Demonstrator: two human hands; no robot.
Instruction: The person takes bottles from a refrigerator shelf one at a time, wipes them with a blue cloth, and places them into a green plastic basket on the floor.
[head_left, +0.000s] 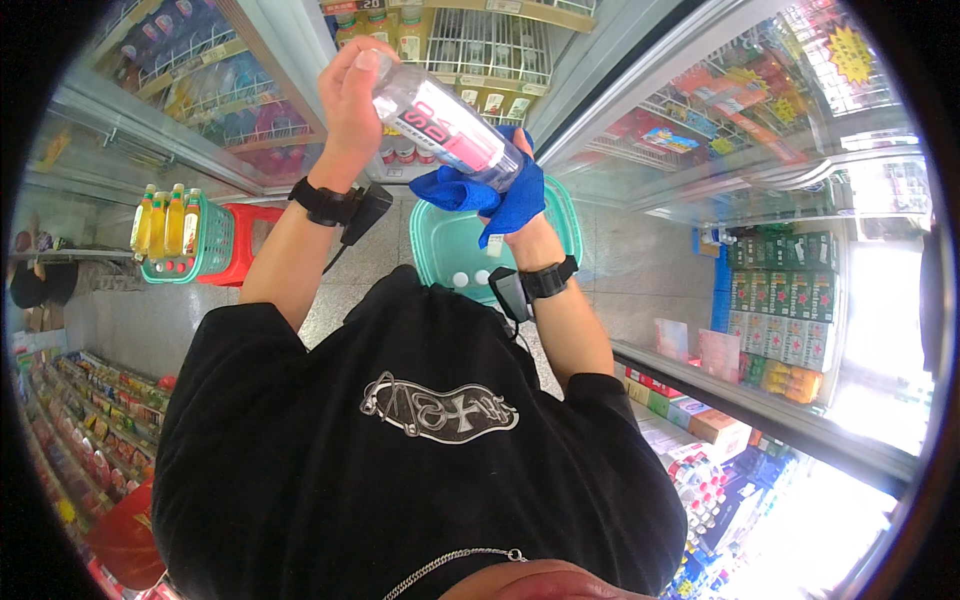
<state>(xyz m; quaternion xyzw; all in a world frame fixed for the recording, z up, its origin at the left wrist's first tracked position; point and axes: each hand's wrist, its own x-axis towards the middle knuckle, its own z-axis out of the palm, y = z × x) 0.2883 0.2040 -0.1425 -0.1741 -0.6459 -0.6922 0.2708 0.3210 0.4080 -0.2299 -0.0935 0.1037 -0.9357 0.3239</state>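
My left hand (351, 112) grips the neck end of a clear plastic soda bottle (450, 120), which is tilted in front of me. The bottle bears a white and pink label with writing. At its lower end, my right hand (525, 214) holds a blue cloth (519, 202) wrapped partly around the base. Some fingers of that hand are hidden behind the cloth and bottle. Below on the floor stands a turquoise plastic basket (421, 251), where white bottle caps (460, 279) show. Ahead, an opened drinks fridge has bottles on white wire shelves (487, 45).
Left, a green basket (217, 232) of yellow-drink bottles (175, 221) sits against a red plastic stool or crate (251, 232). Glass fridge doors (600, 172) flank me. Heineken cartons (780, 292) are stacked at right. Packaged goods fill shelves (90, 420) at lower left.
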